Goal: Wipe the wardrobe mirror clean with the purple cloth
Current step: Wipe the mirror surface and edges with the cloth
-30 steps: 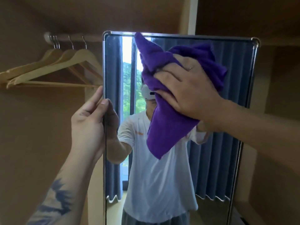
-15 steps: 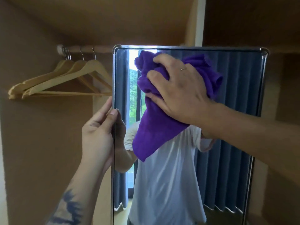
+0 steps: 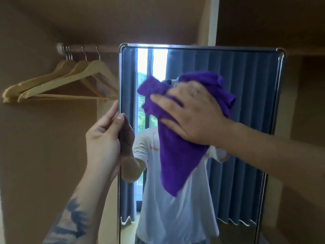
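At the centre of the frame, the right hand [image 3: 197,113] presses the purple cloth [image 3: 177,152] flat against the wardrobe mirror [image 3: 246,95], fingers spread and straight, likely to push evenly on the glass. At left centre, the left hand [image 3: 103,138] has its grip clamped on the mirror's left edge, apparently steadying the panel against that pressure. Wooden hangers [image 3: 58,83] hang at upper left.

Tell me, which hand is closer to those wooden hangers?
Left. The left hand grips the mirror's left edge, just below the wooden hangers; the right hand presses the purple cloth mid-mirror, farther away.
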`<action>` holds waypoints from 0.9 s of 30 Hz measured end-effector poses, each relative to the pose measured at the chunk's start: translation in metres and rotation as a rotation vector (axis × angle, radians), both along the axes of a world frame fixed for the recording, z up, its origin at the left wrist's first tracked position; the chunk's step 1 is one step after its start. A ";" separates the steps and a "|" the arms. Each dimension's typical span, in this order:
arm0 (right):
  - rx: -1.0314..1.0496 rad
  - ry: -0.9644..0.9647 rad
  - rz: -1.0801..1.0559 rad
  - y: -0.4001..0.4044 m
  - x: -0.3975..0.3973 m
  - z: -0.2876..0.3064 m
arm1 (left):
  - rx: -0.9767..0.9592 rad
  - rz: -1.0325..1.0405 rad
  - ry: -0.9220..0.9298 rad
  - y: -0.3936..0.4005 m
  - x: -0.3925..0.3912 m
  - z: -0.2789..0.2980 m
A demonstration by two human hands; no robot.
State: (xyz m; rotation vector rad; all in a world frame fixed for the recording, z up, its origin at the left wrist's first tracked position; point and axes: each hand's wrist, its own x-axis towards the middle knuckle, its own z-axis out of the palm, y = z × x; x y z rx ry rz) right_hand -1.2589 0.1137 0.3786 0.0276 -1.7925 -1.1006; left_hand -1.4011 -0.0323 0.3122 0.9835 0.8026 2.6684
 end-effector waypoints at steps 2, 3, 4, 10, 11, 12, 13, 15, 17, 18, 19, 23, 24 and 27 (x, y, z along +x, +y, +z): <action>-0.043 0.116 -0.038 -0.002 -0.008 -0.009 | 0.003 0.008 0.001 0.000 -0.002 0.000; -0.044 0.117 -0.038 -0.003 -0.009 -0.025 | -0.005 0.005 0.004 0.001 -0.003 -0.001; -0.034 0.066 -0.032 -0.004 -0.010 -0.046 | -0.017 -0.010 0.010 0.001 -0.004 -0.001; 0.137 -0.439 -0.067 0.002 0.001 -0.075 | -0.032 -0.032 0.024 0.001 -0.008 -0.004; 0.098 -0.381 -0.080 0.001 0.000 -0.054 | -0.029 -0.037 0.028 0.000 -0.008 -0.004; 0.055 -0.285 -0.108 0.002 0.000 -0.029 | -0.020 -0.044 0.026 0.000 -0.007 -0.002; 0.027 -0.189 -0.133 0.002 0.001 -0.006 | -0.012 -0.045 0.016 0.001 -0.007 -0.002; -0.038 -0.051 -0.160 -0.002 0.001 0.017 | -0.005 -0.034 0.007 0.002 -0.007 -0.002; -0.069 -0.008 -0.152 -0.006 -0.004 -0.001 | -0.008 -0.028 0.011 0.001 -0.007 -0.002; -0.056 -0.058 -0.137 -0.006 -0.008 -0.019 | -0.014 -0.036 0.010 0.001 -0.008 -0.003; -0.017 -0.158 -0.114 -0.005 -0.010 -0.038 | -0.022 -0.055 0.010 -0.001 -0.009 -0.003; 0.181 -0.522 -0.096 -0.004 -0.010 -0.028 | -0.033 -0.117 0.003 -0.005 -0.008 -0.001; 0.153 -0.461 -0.109 -0.005 -0.010 -0.006 | -0.012 -0.128 -0.005 -0.003 -0.010 -0.001; -0.013 -0.143 -0.154 -0.010 -0.013 0.057 | 0.013 -0.134 -0.054 0.003 -0.015 -0.002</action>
